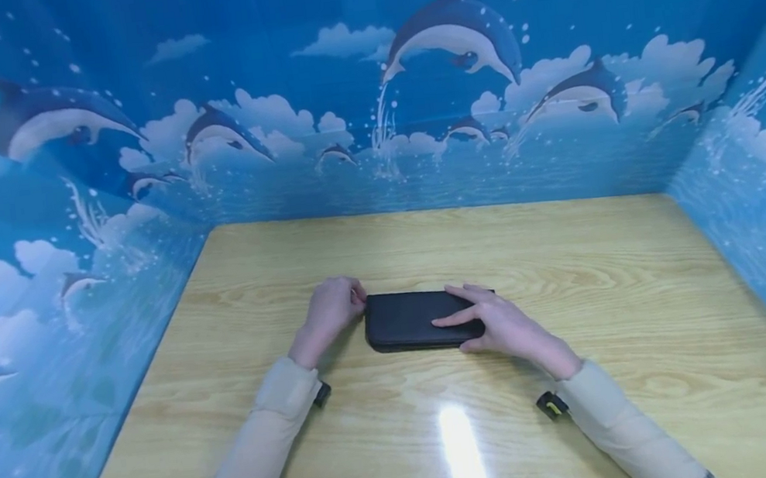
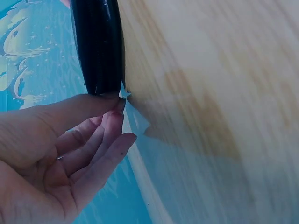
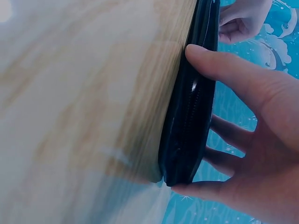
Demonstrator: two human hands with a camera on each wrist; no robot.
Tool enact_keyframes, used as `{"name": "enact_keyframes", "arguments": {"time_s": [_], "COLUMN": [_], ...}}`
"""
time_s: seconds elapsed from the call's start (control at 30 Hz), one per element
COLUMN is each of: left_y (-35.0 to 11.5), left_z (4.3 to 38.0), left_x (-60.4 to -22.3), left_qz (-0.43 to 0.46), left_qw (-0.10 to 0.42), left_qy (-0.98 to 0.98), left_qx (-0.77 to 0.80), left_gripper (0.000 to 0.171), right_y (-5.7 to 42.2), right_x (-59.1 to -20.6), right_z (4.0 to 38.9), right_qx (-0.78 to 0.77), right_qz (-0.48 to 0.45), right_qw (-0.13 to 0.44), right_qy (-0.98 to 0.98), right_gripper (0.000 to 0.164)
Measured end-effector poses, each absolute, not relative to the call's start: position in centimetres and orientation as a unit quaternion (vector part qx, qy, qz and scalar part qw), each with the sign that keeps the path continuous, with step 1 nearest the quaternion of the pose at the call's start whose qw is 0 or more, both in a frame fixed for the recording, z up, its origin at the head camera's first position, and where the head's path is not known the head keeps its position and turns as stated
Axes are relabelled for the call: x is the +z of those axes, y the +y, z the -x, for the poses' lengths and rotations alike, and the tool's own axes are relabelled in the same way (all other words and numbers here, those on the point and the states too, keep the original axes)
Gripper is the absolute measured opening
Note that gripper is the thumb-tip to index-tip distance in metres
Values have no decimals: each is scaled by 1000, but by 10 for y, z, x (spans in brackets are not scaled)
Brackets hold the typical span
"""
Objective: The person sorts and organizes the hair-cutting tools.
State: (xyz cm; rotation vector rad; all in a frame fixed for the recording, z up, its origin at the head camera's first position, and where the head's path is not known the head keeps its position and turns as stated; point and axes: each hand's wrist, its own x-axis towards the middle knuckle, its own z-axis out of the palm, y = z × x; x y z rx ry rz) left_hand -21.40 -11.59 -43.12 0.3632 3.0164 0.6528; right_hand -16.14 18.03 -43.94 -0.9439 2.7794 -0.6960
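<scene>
A flat black zip wallet (image 1: 406,321) lies on the wooden table, long side running left to right. At its far left corner, my left hand (image 1: 335,304) pinches with thumb and forefinger. In the left wrist view, the thumb tip of the left hand (image 2: 70,154) touches the end of the wallet (image 2: 99,46), and its other fingers are bent; what sits between the fingertips is hidden. My right hand (image 1: 500,324) spreads over the right part and holds it. The right wrist view shows that thumb (image 3: 210,60) on the zipped near edge.
The wooden table (image 1: 568,266) is enclosed by blue walls (image 1: 362,171) printed with dolphins, at the back and both sides. A bright light reflection (image 1: 463,449) falls on the tabletop nearer to me. Small dark devices sit at both sleeve cuffs.
</scene>
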Motion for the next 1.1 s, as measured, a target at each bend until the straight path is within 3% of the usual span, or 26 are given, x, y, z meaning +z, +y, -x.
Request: {"name": "enact_keyframes", "arguments": {"time_s": [0.67,0.9,1.1], "left_y": [-124,-130,-127], "left_z": [209,206,208], "left_x": [-427,-425,-429], "left_qz": [-140,-138,-166], "left_qw": [27,52,19], "left_qy": [972,971,973], "left_qx": [184,187,157], "left_gripper": [10,9,6], "right_y": [177,178,178], "right_x": [-440,-439,-439], "right_z": [164,165,166], "right_qx": [-242,-242,-241], "right_qz": [311,300,302], "right_qw": [59,63,65], "right_qy": [917,921,920], "right_gripper": [52,53,53]}}
